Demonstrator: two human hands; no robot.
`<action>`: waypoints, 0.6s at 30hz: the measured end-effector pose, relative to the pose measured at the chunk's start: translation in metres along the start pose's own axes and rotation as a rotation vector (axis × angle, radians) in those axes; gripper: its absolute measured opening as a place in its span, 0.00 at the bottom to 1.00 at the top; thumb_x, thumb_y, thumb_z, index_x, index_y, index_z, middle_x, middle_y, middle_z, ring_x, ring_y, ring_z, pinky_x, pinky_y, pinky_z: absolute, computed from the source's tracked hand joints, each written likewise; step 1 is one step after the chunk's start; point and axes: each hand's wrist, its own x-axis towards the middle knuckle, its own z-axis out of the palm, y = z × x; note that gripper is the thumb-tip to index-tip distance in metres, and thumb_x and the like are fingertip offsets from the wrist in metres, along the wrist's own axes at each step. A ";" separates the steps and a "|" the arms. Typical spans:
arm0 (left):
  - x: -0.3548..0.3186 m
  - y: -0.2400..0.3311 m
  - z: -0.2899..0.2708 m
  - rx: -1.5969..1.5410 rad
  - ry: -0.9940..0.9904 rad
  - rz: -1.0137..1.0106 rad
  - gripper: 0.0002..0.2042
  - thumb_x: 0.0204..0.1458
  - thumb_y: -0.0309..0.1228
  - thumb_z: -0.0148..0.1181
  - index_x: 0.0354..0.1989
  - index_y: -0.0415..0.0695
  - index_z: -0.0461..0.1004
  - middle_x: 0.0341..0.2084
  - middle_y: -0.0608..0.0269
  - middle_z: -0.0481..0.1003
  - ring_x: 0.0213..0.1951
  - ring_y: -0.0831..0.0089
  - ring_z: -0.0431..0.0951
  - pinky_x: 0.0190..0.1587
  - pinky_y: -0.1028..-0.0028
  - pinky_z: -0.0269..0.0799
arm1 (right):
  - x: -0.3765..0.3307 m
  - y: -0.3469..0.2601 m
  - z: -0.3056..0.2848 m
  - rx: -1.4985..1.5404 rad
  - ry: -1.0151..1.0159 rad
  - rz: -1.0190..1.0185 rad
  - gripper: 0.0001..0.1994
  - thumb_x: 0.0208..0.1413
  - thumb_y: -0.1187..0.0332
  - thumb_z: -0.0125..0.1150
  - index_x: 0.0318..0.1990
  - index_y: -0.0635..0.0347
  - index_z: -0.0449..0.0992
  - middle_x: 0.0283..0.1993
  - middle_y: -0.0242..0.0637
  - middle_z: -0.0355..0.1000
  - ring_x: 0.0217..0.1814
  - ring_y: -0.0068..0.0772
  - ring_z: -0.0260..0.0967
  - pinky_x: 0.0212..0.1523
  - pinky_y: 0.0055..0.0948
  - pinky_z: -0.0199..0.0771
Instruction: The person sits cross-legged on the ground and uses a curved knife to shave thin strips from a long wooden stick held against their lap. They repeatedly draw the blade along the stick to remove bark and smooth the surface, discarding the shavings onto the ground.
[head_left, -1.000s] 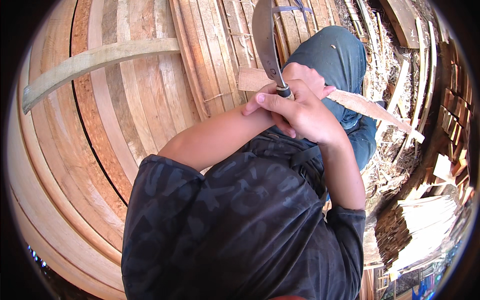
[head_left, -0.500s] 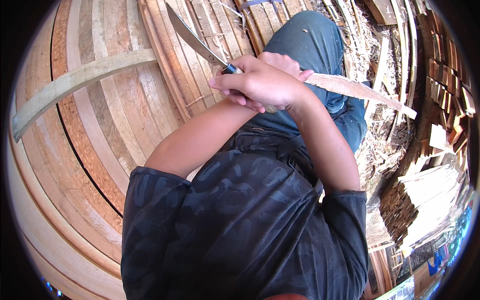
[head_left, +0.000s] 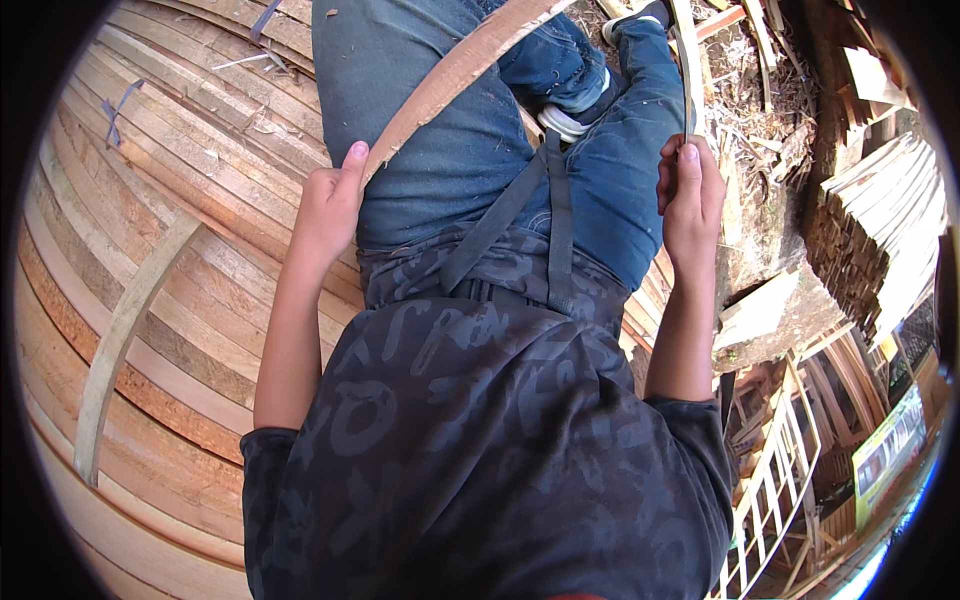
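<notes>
One long wooden strip slants over the person's jeans, its far end running out at the top of the view. The left hand pinches the strip's near end, thumb pointing along it. To the right of the strip and well apart from it, the right hand is curled around a knife; the blade shows almost edge-on, and the handle is mostly hidden by the fingers. Just right of the strip are pale-soled shoes, and nearer the body than it, dark straps lie in front of a dark patterned shirt. Left of the strip, long boards lie side by side, with a loose bar across them and a violet tie near their far side. Far right of the strip are wood shavings, a stack of thin slats and, nearer the body, a pale lattice frame.
</notes>
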 end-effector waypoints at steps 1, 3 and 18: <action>0.000 -0.003 0.002 -0.018 0.000 -0.003 0.32 0.63 0.49 0.42 0.07 0.45 0.54 0.07 0.74 0.52 0.13 0.82 0.51 0.17 0.73 0.45 | 0.002 0.005 0.000 0.004 0.007 -0.003 0.15 0.67 0.62 0.44 0.31 0.62 0.69 0.18 0.26 0.58 0.20 0.13 0.52 0.20 0.20 0.52; 0.003 0.003 0.005 -0.052 0.001 0.008 0.31 0.64 0.48 0.40 0.07 0.45 0.54 0.07 0.73 0.52 0.13 0.82 0.50 0.17 0.74 0.44 | 0.012 0.008 0.008 -0.099 0.055 -0.183 0.15 0.65 0.62 0.47 0.31 0.63 0.70 0.17 0.31 0.62 0.19 0.19 0.57 0.21 0.24 0.57; 0.026 0.000 -0.004 0.040 -0.035 0.115 0.30 0.64 0.47 0.40 0.09 0.43 0.58 0.06 0.72 0.54 0.12 0.82 0.54 0.16 0.75 0.46 | 0.058 -0.032 0.018 -0.779 -0.003 -0.443 0.20 0.59 0.52 0.55 0.27 0.60 0.71 0.17 0.48 0.65 0.20 0.53 0.65 0.21 0.41 0.63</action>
